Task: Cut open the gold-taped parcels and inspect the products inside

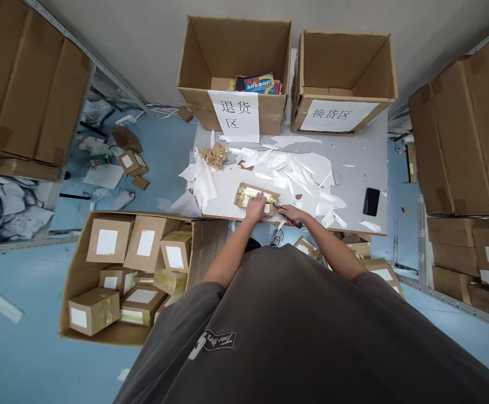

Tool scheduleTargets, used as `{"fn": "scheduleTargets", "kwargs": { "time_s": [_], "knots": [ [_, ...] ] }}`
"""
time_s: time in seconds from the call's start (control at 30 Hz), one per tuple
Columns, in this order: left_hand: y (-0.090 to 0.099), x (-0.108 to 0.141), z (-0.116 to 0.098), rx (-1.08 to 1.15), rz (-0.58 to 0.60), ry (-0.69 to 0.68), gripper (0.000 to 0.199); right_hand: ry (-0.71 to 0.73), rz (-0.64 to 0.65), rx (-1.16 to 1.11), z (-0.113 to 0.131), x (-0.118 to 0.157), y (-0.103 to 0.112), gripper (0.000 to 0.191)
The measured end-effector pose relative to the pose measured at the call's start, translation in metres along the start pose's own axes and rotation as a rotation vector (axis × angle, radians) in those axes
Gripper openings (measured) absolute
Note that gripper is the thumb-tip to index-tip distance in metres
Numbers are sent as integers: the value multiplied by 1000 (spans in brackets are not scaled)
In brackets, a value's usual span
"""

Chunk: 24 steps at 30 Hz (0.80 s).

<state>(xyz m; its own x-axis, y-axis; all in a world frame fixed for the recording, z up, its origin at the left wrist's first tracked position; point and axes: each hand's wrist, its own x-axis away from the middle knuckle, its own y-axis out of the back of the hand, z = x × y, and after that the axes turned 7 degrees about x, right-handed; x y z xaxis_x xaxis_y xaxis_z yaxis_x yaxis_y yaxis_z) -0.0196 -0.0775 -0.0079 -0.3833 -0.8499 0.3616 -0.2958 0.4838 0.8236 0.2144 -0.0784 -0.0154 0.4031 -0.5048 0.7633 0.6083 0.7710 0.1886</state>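
A small cardboard parcel (242, 193) wrapped in shiny tape lies near the table's front edge. My left hand (256, 206) rests on top of it with the fingers apart, pressing on a white label. At the parcel's right end, my right hand (290, 214) is closed around a red and black cutting tool (298, 224), whose tip touches or nearly touches the box. The exact kind of tool is too small to tell. White paper scraps (288, 168) spread behind the parcel, and crumpled brown tape (214, 156) lies to the left.
Two open cartons stand at the table's (362, 163) back; the left carton (269, 112) holds colourful boxes or books, beside the right carton (345, 42). A black phone (371, 202) lies at right. A large box (73, 269) of parcels sits at lower left. Shelves flank both sides.
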Motion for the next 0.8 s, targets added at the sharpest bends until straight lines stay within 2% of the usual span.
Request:
{"fn": "scheduleTargets", "kwargs": {
  "time_s": [0.17, 0.3, 0.4, 0.53, 0.63, 0.73, 0.8],
  "knots": [
    [1, -3, 1, 18, -11, 7, 78, 13, 29, -21, -5, 0, -2, 42],
    [0, -3, 0, 16, 10, 0, 90, 14, 45, -30, 0, 1, -18, 44],
    [0, 0, 0, 28, 24, -12, 86, 15, 48, -40, -6, 11, -26, 44],
    [7, 0, 10, 105, -27, -26, 70, -13, -64, -53, -24, 30, -18, 43],
    [16, -13, 24, 88, -53, 5, 78, -13, -173, -34, -28, 35, -10, 38],
    [18, -29, 32, 39, 11, 25, 93, -16, -245, 25, -20, 34, -7, 36],
    [14, -35, 33, 24, 20, 25, 89, -9, -296, 118, -12, 32, -7, 40]
  ]
}}
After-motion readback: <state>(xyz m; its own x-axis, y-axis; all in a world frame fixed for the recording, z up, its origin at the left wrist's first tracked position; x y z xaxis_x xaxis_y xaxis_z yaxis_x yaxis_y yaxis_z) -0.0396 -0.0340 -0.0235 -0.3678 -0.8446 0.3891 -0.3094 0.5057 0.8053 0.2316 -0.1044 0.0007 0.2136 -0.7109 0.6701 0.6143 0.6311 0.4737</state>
